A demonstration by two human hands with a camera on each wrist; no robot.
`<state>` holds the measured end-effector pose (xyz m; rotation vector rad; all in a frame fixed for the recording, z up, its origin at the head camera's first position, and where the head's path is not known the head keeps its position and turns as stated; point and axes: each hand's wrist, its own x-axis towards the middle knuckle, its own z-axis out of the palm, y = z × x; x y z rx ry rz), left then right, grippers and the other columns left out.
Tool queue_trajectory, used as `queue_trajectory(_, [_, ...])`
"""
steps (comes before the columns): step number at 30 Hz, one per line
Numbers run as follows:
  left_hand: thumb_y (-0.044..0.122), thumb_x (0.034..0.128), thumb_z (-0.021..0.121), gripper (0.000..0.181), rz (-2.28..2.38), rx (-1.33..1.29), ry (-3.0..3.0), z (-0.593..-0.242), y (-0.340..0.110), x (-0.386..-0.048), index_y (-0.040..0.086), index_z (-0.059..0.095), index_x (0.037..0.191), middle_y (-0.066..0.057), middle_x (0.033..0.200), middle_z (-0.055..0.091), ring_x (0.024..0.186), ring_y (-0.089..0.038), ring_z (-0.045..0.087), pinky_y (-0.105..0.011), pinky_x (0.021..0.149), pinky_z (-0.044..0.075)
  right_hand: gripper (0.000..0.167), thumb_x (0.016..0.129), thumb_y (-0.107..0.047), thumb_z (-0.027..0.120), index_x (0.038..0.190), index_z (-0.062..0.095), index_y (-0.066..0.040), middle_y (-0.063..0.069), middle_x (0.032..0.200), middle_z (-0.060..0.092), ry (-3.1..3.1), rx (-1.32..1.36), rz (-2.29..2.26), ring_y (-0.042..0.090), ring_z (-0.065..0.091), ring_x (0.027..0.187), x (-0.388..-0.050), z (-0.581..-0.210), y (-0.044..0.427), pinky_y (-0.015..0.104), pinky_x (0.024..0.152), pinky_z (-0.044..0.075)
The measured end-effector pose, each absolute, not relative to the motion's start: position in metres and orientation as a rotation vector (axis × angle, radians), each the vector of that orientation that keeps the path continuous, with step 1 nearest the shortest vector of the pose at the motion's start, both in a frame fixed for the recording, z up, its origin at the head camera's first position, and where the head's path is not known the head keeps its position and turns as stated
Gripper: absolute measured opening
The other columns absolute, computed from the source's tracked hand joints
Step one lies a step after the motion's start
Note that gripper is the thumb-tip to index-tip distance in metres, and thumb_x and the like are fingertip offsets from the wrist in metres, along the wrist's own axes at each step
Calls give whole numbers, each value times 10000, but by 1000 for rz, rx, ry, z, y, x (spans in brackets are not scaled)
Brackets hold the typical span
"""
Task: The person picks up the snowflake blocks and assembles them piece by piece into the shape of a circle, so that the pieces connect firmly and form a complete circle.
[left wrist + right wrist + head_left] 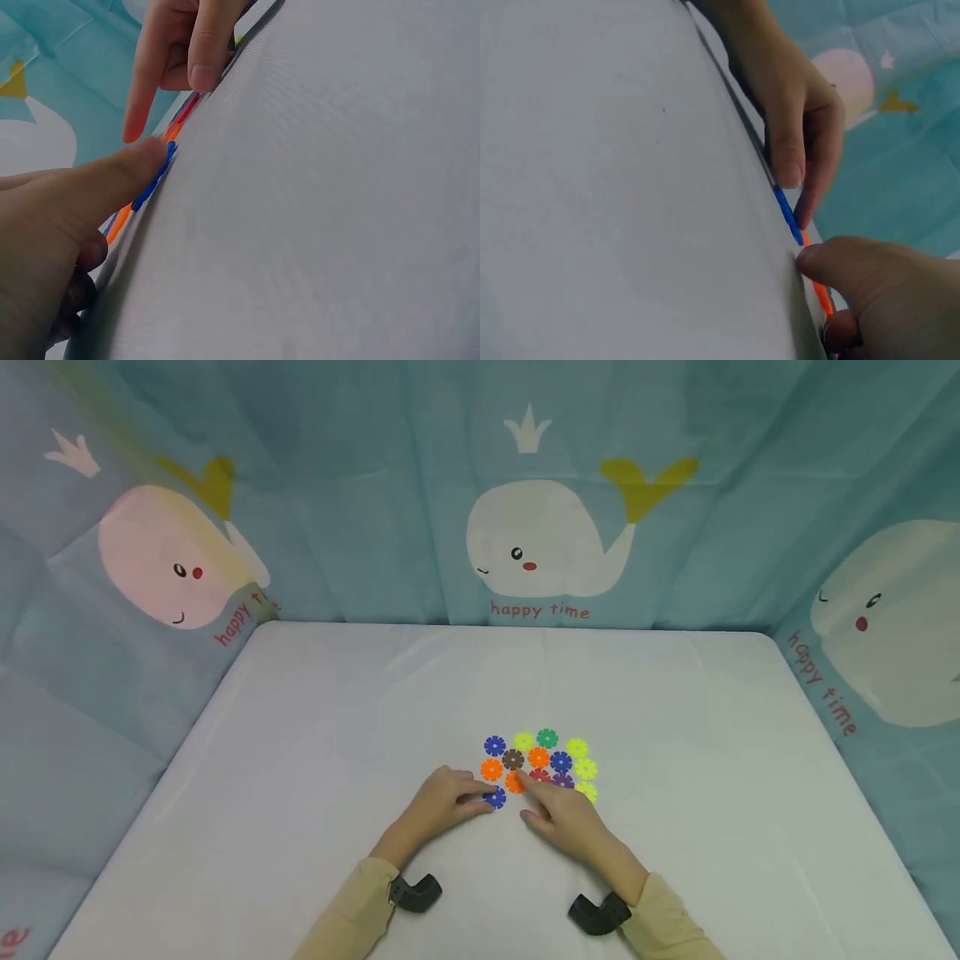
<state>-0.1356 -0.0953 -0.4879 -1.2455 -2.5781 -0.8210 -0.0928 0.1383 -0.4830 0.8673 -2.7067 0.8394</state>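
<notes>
Flat, notched plastic snowflake discs lie close together on the white table. My left hand (447,800) pinches a blue snowflake disc (494,797) at the near left of the group, thumb and index finger on its edges. That blue disc (787,215) lies flat in the right wrist view too. The index finger of my right hand (572,821) touches an orange snowflake disc (513,783) just right of the blue one, its thumb held apart. A brown snowflake disc (513,760) lies behind that fingertip. The right hand partly covers a red disc (539,776) and a purple disc (563,781).
Around them lie another orange disc (491,769), a green disc (547,738), a blue disc (561,762) and several yellow discs (586,768). The white tabletop (360,710) meets a teal whale-print curtain (360,543) at the back and sides.
</notes>
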Motion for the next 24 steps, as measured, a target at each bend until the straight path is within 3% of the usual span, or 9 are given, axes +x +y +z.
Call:
queue_trajectory(2, [409, 745, 696, 294, -832, -1244, -2599, -485, -96, -134, 198, 707, 949, 165, 631, 434, 541, -10, 315, -209, 565, 280, 488, 813, -223, 646, 1246, 517, -38, -41, 734, 569, -2703, 879, 790, 63, 496, 608, -92, -483, 136, 232, 639, 452])
queue_trajectory(5, [424, 722, 710, 303, -831, -1268, -2570, -484, -96, -135, 207, 703, 933, 137, 711, 482, 590, -21, 358, -196, 586, 303, 390, 812, -210, 641, 1166, 593, -53, 9, 893, 643, -2698, 864, 775, 95, 574, 714, -93, -483, 137, 265, 687, 470])
queue_trajectory(9, [371, 735, 716, 277, -856, -1316, -2484, -484, -93, -137, 165, 710, 921, 70, 840, 528, 686, -60, 445, -198, 649, 374, 227, 793, -183, 657, 1001, 684, -97, -54, 768, 614, -2694, 837, 830, 49, 483, 592, -94, -481, 140, 218, 543, 414])
queue_trajectory(12, [325, 751, 711, 263, -879, -1348, -2437, -484, -91, -137, 128, 713, 925, 32, 880, 543, 730, -91, 485, -219, 690, 410, 162, 774, -178, 680, 924, 698, -117, -95, 717, 558, -2667, 849, 869, 30, 405, 562, -95, -481, 141, 192, 503, 362])
queue_trajectory(18, [238, 835, 638, 159, -873, -1313, -2447, -483, -92, -135, 127, 706, 926, 45, 863, 579, 763, -89, 523, -248, 742, 418, 77, 727, -145, 726, 778, 667, -151, -66, 823, 513, -2556, 915, 911, 57, 479, 656, -96, -486, 139, 189, 582, 426])
queue_trajectory(24, [155, 860, 596, 134, -733, -1260, -2483, -485, -95, -131, 84, 680, 935, 11, 880, 628, 812, -118, 581, -272, 763, 444, 86, 746, -118, 713, 801, 656, -150, -38, 956, 574, -2552, 966, 998, 110, 555, 842, -94, -489, 136, 254, 727, 457])
